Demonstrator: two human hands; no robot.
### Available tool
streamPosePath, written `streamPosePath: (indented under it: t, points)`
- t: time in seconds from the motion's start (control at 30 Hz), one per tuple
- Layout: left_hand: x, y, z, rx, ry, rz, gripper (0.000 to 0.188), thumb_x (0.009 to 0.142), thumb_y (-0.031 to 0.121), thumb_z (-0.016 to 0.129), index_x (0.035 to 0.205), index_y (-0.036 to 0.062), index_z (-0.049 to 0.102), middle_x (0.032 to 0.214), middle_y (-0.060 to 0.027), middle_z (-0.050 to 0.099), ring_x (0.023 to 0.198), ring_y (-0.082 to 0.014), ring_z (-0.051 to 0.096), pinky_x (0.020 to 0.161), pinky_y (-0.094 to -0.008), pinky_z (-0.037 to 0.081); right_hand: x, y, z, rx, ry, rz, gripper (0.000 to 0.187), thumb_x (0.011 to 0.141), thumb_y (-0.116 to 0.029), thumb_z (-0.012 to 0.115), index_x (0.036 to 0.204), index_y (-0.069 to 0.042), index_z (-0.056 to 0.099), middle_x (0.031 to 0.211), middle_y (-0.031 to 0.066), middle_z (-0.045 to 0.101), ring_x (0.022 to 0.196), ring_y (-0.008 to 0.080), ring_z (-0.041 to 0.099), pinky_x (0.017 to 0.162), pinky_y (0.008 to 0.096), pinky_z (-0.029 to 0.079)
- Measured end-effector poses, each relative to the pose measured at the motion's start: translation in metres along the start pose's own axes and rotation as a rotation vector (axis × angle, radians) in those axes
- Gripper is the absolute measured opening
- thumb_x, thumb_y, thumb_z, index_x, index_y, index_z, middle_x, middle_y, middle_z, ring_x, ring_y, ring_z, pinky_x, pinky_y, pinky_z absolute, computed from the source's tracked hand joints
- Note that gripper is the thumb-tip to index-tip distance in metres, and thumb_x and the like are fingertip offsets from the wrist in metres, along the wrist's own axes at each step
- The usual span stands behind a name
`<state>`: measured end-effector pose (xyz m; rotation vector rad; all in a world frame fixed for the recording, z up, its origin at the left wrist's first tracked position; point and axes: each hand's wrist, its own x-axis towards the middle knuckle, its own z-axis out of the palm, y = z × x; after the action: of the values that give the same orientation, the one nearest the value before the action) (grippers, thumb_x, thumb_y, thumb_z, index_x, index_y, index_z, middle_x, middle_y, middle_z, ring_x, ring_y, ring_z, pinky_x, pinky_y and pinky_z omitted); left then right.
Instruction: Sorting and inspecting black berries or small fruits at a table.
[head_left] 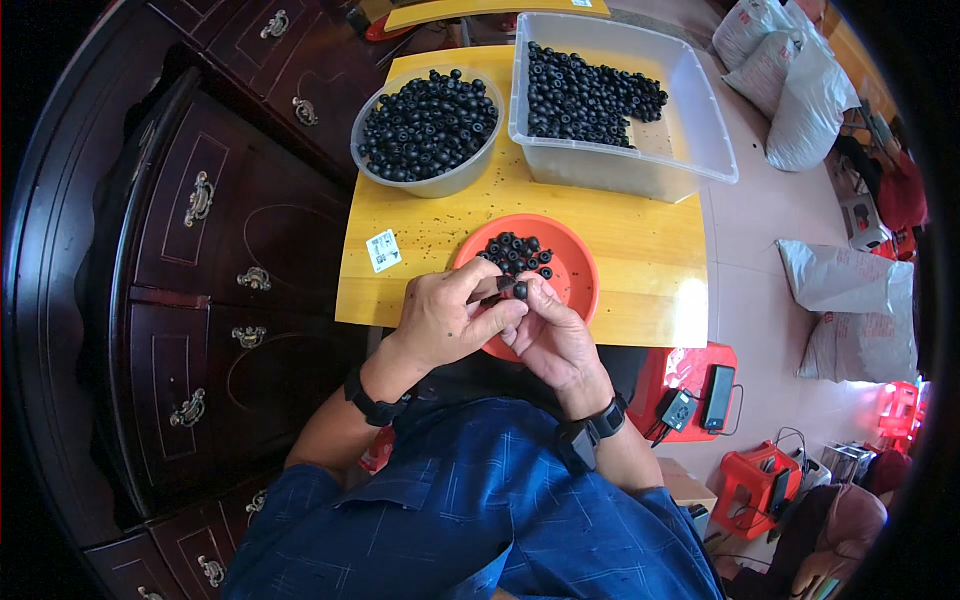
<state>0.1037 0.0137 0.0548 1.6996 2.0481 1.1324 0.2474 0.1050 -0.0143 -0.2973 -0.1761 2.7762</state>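
My left hand (447, 312) and my right hand (556, 340) meet over the near part of a shallow orange-red plastic bowl (583, 262). Between the thumb and fingers of my right hand is a small round black piece (520, 290), glossy like a bead. The left hand's fingers are pinched against its other side, with something small and dark at their tips that is too hidden to name. Several similar black pieces (512, 252), some with a hole showing, lie in the bowl's far left part.
A round clear tub (432, 187) heaped with black pieces and a large clear bin (640, 160) stand at the back of the yellow table (640, 250). A white label (382, 250) lies at left. Dark drawers (240, 200) flank the table; a red stool (690, 380) stands right.
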Motion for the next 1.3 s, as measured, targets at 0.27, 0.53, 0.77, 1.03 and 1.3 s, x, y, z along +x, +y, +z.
streamPosePath:
  t: [0.27,0.53,0.77,1.03,1.3]
  points:
    - [-0.002,-0.003,0.004,-0.162,0.030,0.017,0.024,0.086,0.010,0.079,0.105,0.0026,0.067,0.063,-0.0032,0.059,0.054,-0.0098,0.052,0.052,-0.0277,0.043,0.004,0.002,0.001,-0.035,0.010,0.032,0.019,0.101,-0.019,0.065,0.116,-0.009,0.061,0.106,0.0011,0.068,0.096,0.0122,0.067,0.082,0.0285,0.057]
    - [0.024,-0.032,-0.035,0.010,-0.144,-0.266,0.019,0.083,0.015,0.079,0.087,0.0007,0.068,0.057,0.0013,0.050,0.053,-0.0048,0.045,0.050,-0.0278,0.039,-0.008,-0.018,0.002,-0.832,0.171,-0.391,0.015,0.100,-0.010,0.064,0.114,-0.006,0.063,0.112,0.0049,0.069,0.103,0.0122,0.063,0.091,0.0274,0.049]
    - [0.075,-0.063,-0.079,0.155,0.300,-0.196,0.019,0.088,0.017,0.076,0.093,-0.0006,0.069,0.065,0.0018,0.052,0.062,-0.0034,0.046,0.055,-0.0250,0.041,-0.005,-0.030,-0.002,-1.115,0.214,-0.474,0.020,0.095,-0.005,0.068,0.114,-0.003,0.063,0.118,0.0078,0.067,0.106,0.0184,0.064,0.097,0.0329,0.050]
    - [-0.001,-0.079,-0.038,0.156,0.008,-0.393,0.029,0.090,0.028,0.076,0.091,0.0012,0.064,0.064,-0.0037,0.054,0.059,-0.0102,0.048,0.056,-0.0316,0.043,0.018,-0.032,-0.003,-2.006,0.236,-0.729,0.046,0.081,-0.006,0.075,0.125,-0.001,0.061,0.133,0.0240,0.058,0.121,0.0417,0.058,0.105,0.0463,0.048]
    - [-0.034,-0.073,0.017,-0.074,-0.094,-0.560,0.033,0.090,0.030,0.072,0.086,0.0008,0.058,0.068,-0.0140,0.060,0.062,-0.0299,0.060,0.061,-0.0428,0.047,0.037,-0.022,-0.008,-2.273,0.156,-0.737,0.055,0.075,-0.007,0.077,0.127,-0.001,0.061,0.136,0.0209,0.056,0.124,0.0404,0.054,0.105,0.0471,0.046]
